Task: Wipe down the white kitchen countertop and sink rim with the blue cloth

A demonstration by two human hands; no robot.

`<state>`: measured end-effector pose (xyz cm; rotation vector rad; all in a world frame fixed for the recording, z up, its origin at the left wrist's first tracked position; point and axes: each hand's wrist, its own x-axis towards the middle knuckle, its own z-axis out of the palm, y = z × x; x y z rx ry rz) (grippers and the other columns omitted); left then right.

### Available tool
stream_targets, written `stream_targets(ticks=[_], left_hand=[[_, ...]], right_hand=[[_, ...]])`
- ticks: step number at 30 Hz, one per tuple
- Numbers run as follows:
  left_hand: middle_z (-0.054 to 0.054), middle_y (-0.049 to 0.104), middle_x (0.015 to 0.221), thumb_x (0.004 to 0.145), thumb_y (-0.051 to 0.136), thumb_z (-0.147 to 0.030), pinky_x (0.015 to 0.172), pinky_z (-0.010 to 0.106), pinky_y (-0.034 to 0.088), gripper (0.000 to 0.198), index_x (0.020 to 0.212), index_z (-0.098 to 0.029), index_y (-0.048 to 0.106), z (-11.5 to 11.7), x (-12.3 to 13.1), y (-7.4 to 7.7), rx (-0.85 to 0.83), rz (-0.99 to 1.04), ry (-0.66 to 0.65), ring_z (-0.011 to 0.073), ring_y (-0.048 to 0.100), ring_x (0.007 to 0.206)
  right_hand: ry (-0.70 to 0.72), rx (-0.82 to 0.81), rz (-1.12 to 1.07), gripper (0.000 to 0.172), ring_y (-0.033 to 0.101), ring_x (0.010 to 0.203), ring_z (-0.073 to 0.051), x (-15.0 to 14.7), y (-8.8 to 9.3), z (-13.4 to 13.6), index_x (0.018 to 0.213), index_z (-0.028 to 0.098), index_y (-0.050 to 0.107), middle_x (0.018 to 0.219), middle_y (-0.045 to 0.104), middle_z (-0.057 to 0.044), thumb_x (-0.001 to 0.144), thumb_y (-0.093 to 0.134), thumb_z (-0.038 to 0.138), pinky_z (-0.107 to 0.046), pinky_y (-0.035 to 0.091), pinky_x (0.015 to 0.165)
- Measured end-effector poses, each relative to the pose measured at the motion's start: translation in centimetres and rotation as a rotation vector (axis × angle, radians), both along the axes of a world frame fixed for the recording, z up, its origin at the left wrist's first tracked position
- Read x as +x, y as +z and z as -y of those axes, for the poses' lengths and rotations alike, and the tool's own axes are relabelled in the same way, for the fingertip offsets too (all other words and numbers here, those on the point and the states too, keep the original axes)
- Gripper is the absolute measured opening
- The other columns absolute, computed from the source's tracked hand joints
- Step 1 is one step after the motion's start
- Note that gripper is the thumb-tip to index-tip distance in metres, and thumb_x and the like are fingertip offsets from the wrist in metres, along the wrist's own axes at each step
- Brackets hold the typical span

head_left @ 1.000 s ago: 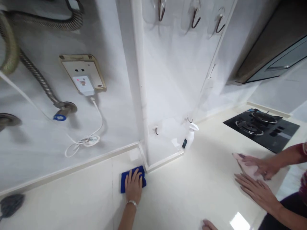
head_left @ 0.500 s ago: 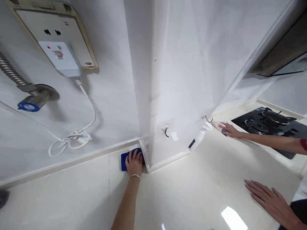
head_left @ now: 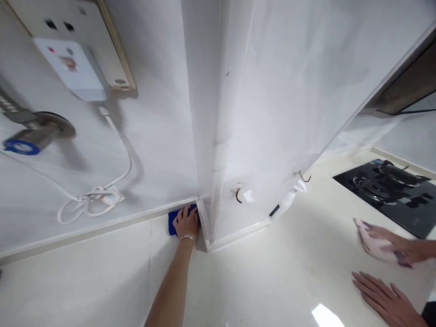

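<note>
My left hand (head_left: 186,222), with a thin bracelet at the wrist, presses down on a folded blue cloth (head_left: 172,223). The cloth lies on the white countertop (head_left: 112,277), tucked into the corner where the back ledge meets the projecting wall panel. My fingers are bent over it and hide most of its right side. My right hand is out of view.
At right, a co-worker's hand (head_left: 408,250) holds a pale pink cloth (head_left: 373,240); their other hand (head_left: 388,297) lies flat on the counter. A white bottle (head_left: 284,202) stands by the panel, near a black gas hob (head_left: 388,190). A plugged-in adapter (head_left: 73,68) and cord hang left.
My hand and the blue cloth stay in the corner while the view shifts slightly. The co-worker's hand with the pink cloth has come from the wall toward their other hand.
</note>
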<state>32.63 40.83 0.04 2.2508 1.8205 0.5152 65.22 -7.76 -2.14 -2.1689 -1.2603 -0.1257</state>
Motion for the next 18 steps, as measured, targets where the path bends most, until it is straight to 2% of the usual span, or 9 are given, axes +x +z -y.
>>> stream_targets(ticks=[2,5,9,11,14,16,18], left_hand=[[0.003,0.061,0.152,0.099,0.037,-0.033,0.115,0.053,0.037,0.044,0.128,-0.036,0.07,0.6,-0.4,0.8,-0.01,-0.009,-0.021,0.0294,0.045,0.143],[0.002,0.061,0.152,0.097,0.04,-0.031,0.114,0.051,0.038,0.042,0.127,-0.035,0.07,2.4,-1.4,1.8,-0.025,-0.029,-0.076,0.0284,0.045,0.142],[0.003,0.057,0.157,0.094,0.047,-0.031,0.111,0.051,0.04,0.041,0.13,-0.033,0.067,6.4,-3.0,2.5,-0.039,-0.054,-0.145,0.0298,0.044,0.142],[0.003,0.057,0.156,0.091,0.052,-0.031,0.109,0.052,0.041,0.042,0.13,-0.034,0.067,8.9,-3.9,2.7,-0.045,-0.062,-0.165,0.031,0.045,0.141],[0.005,0.059,0.154,0.089,0.056,-0.033,0.107,0.054,0.043,0.041,0.128,-0.034,0.069,13.4,-5.1,2.9,-0.049,-0.064,-0.189,0.0333,0.047,0.138],[0.006,0.059,0.153,0.09,0.055,-0.032,0.106,0.054,0.043,0.04,0.126,-0.034,0.07,17.0,-5.7,3.0,-0.045,-0.06,-0.214,0.0336,0.048,0.137],[0.006,0.058,0.153,0.091,0.052,-0.029,0.106,0.054,0.042,0.04,0.126,-0.034,0.07,21.0,-5.9,2.9,-0.041,-0.056,-0.254,0.0333,0.047,0.138]], right_hand=[[0.007,0.044,0.013,0.069,0.047,0.136,-0.06,1.6,1.2,-0.4,0.133,0.062,0.061,0.146,0.061,0.01,0.064,0.058,0.058,-0.07,0.049,0.061],[0.016,0.1,0.023,0.069,0.043,0.141,-0.056,2.4,2.2,-0.6,0.137,0.055,0.063,0.148,0.058,0.009,0.069,0.051,0.057,-0.07,0.051,0.07],[0.032,0.185,0.049,0.077,0.041,0.146,-0.05,0.5,1.5,-0.3,0.147,0.046,0.058,0.155,0.051,0.005,0.071,0.055,0.054,-0.072,0.055,0.089],[0.051,0.233,0.076,0.076,0.043,0.146,-0.049,-2.0,0.4,-0.1,0.146,0.051,0.057,0.153,0.054,0.007,0.07,0.058,0.053,-0.074,0.056,0.088],[0.094,0.253,0.109,0.063,0.051,0.139,-0.048,-7.5,-1.9,0.3,0.131,0.062,0.063,0.142,0.063,0.009,0.07,0.062,0.046,-0.07,0.059,0.076],[0.131,0.232,0.128,0.061,0.06,0.13,-0.045,-11.7,-3.4,0.9,0.132,0.056,0.065,0.138,0.066,0.003,0.074,0.062,0.038,-0.065,0.063,0.077],[0.149,0.186,0.129,0.06,0.066,0.122,-0.038,-15.2,-4.2,1.6,0.139,0.043,0.063,0.137,0.067,-0.004,0.081,0.058,0.027,-0.056,0.065,0.086]])
